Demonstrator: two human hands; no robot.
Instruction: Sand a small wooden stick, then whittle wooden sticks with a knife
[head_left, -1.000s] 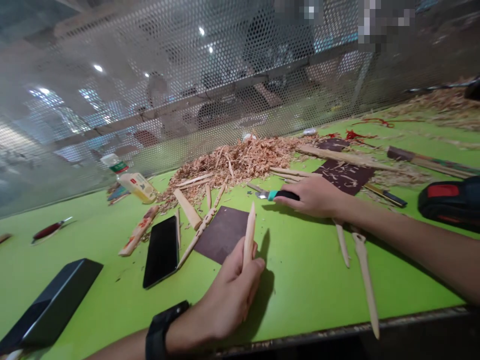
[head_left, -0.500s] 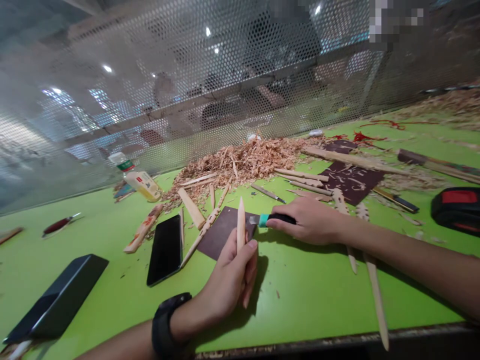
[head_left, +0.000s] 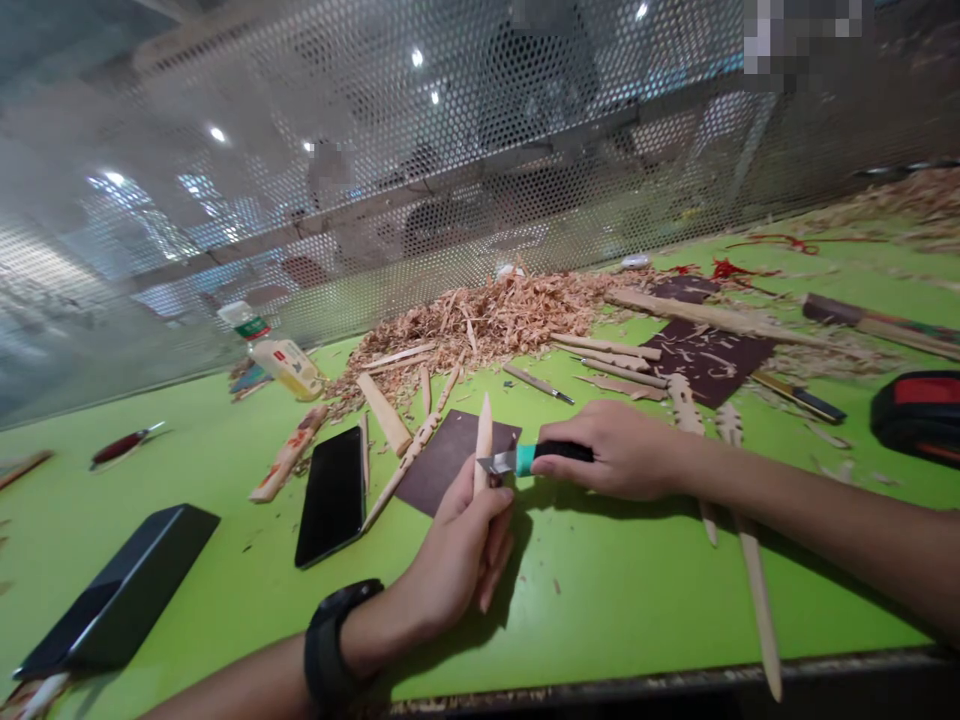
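My left hand [head_left: 465,535] is closed around a pale pointed wooden stick [head_left: 484,432], whose sharpened tip points up and away from me. In my right hand [head_left: 619,448] is a utility knife [head_left: 561,452] with a black and teal handle. Its short blade lies across the stick just above my left thumb. Beneath the stick, a dark brown sheet of sandpaper [head_left: 439,455] rests on the green table [head_left: 600,610]. A notched carved stick [head_left: 416,450] lies by the sheet's left edge, next to a black phone [head_left: 331,497].
A heap of wood shavings [head_left: 480,320] spreads before a perforated metal screen [head_left: 375,200]. Carved sticks [head_left: 756,590] lie under and beside my right forearm. A tape measure [head_left: 916,418] sits at the right, a bottle [head_left: 281,360] and a dark dustpan [head_left: 116,590] at the left.
My right hand has shifted the knife slightly left and down, so the blade now meets the stick. My left hand keeps its hold almost in the same place.
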